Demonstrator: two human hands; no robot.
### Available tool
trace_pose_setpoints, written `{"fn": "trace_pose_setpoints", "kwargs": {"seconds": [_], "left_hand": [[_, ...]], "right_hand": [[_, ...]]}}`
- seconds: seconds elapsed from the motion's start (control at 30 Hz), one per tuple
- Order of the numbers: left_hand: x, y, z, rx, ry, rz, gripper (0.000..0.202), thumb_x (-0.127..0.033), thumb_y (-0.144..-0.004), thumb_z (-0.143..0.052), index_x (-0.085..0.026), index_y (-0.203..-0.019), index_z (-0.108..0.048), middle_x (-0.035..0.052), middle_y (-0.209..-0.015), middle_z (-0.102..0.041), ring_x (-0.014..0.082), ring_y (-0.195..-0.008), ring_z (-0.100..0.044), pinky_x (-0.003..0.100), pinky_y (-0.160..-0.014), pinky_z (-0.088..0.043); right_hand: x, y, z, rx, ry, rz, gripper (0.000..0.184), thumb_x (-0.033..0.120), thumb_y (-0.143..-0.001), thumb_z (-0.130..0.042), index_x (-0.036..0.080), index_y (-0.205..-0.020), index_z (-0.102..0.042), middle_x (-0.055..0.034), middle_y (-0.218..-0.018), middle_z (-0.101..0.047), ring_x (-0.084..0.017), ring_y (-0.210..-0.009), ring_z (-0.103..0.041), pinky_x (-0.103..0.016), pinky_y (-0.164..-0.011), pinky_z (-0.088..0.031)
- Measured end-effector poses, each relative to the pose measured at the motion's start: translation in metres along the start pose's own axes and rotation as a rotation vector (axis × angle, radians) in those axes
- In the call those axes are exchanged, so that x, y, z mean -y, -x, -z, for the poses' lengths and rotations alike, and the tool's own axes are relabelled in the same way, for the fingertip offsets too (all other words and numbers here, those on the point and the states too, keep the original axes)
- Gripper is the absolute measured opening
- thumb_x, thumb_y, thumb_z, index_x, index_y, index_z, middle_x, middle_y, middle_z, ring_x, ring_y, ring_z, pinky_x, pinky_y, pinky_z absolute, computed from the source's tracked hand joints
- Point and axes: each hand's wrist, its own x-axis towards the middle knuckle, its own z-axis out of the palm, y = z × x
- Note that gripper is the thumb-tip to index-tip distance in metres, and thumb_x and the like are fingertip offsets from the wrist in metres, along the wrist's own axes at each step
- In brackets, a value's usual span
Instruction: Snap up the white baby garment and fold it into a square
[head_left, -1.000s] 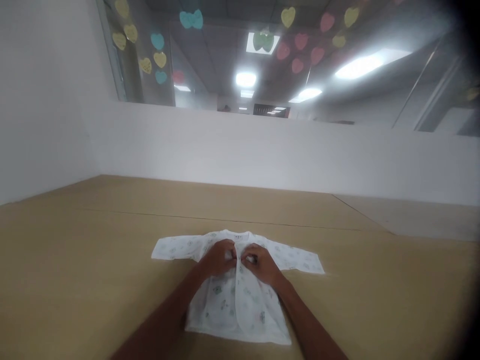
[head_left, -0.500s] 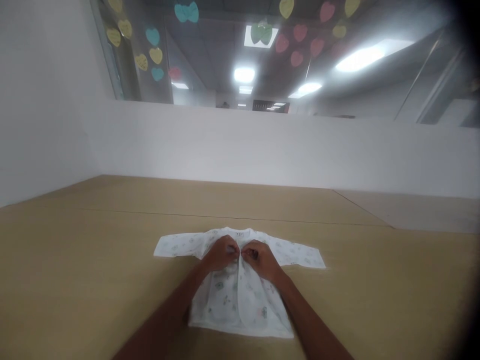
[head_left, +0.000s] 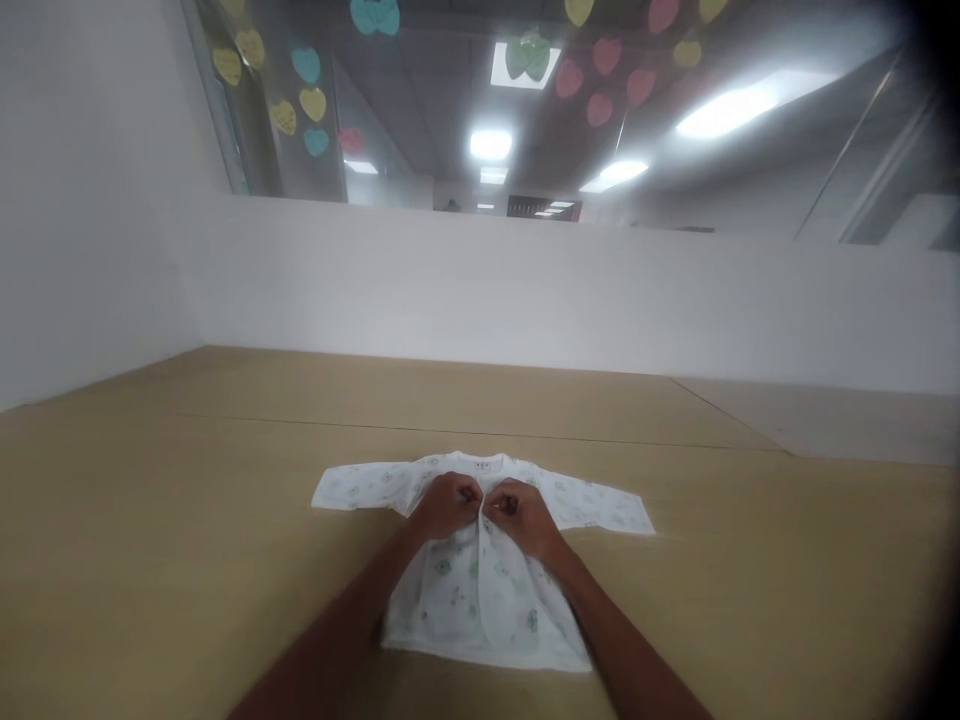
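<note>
Infant's long-sleeved top (head_left: pixel 480 610) lies flat on the tan worktop (head_left: pixel 165 530), just ahead of the person and roughly centred, its collar (head_left: pixel 480 463) pointing away from them and its sleeves spread out to either side; the thin white fabric carries small green and pink prints; the left hand (head_left: pixel 446 505) and right hand (head_left: pixel 523 518) meet at the centre front, just below the collar, and both grips are curled closed, each pinching one front edge of the top; the fingers (head_left: pixel 472 490) hide whatever fastening may lie there, so I cannot tell whether there is a snap, tie or button; the two hands are touching or nearly so; below them, the front edges lie overlapped down towards the hem (head_left: pixel 480 645); the main risk is that the light, slippery fabric slides out of the pinch, or that uneven pulling skews the front edges and leaves them misaligned; a tug could also drag the top across the smooth worktop and wrinkle the sleeves; behind, a white wall (head_left: pixel 525 300) rises beneath paper hearts (head_left: pixel 313 103)
</note>
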Motion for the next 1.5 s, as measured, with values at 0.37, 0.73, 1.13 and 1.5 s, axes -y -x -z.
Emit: {"fn": "trace_pose_setpoints", "kwargs": {"seconds": [0.37,0.73,1.13,1.5], "left_hand": [[0.0,-0.002,-0.005,-0.043,0.021,0.078,0.006,-0.021,-0.07,-0.059,-0.016,-0.07,-0.062,0.0045,-0.072,-0.07,0.0187,-0.069,-0.064,0.027,-0.064,-0.046],[0.007,-0.003,-0.001,-0.01,0.063,0.039,0.012,-0.014,-0.067,-0.055,-0.019,-0.077,-0.054,-0.0009,-0.069,-0.065,0.0155,-0.065,-0.064,0.023,-0.06,-0.044],[0.014,-0.003,0.001,-0.021,-0.09,-0.063,0.008,-0.013,-0.064,-0.056,-0.018,-0.07,-0.059,-0.0005,-0.069,-0.062,0.0154,-0.07,-0.056,0.027,-0.07,-0.042],[0.013,0.002,0.0,-0.014,-0.171,-0.065,0.014,-0.03,-0.074,-0.065,-0.019,-0.079,-0.071,0.0041,-0.084,-0.069,0.0215,-0.087,-0.059,0.034,-0.087,-0.042]], "right_hand": [[-0.004,0.001,-0.007,-0.014,0.074,-0.049,0.009,0.013,-0.067,-0.06,0.02,-0.066,-0.067,-0.0005,-0.072,-0.066,-0.013,-0.064,-0.057,-0.024,-0.062,-0.043],[-0.001,0.001,-0.01,-0.021,0.153,-0.087,0.01,0.018,-0.068,-0.056,0.02,-0.066,-0.064,-0.0004,-0.075,-0.065,-0.014,-0.068,-0.057,-0.026,-0.065,-0.042],[-0.003,0.002,-0.012,-0.037,0.269,-0.078,0.013,0.02,-0.079,-0.051,0.02,-0.076,-0.064,-0.0045,-0.083,-0.063,-0.02,-0.081,-0.057,-0.032,-0.075,-0.04],[-0.005,0.003,-0.005,0.022,0.259,0.005,0.022,0.014,-0.078,-0.054,0.025,-0.088,-0.07,-0.0023,-0.087,-0.067,-0.019,-0.085,-0.06,-0.031,-0.081,-0.043]]}}
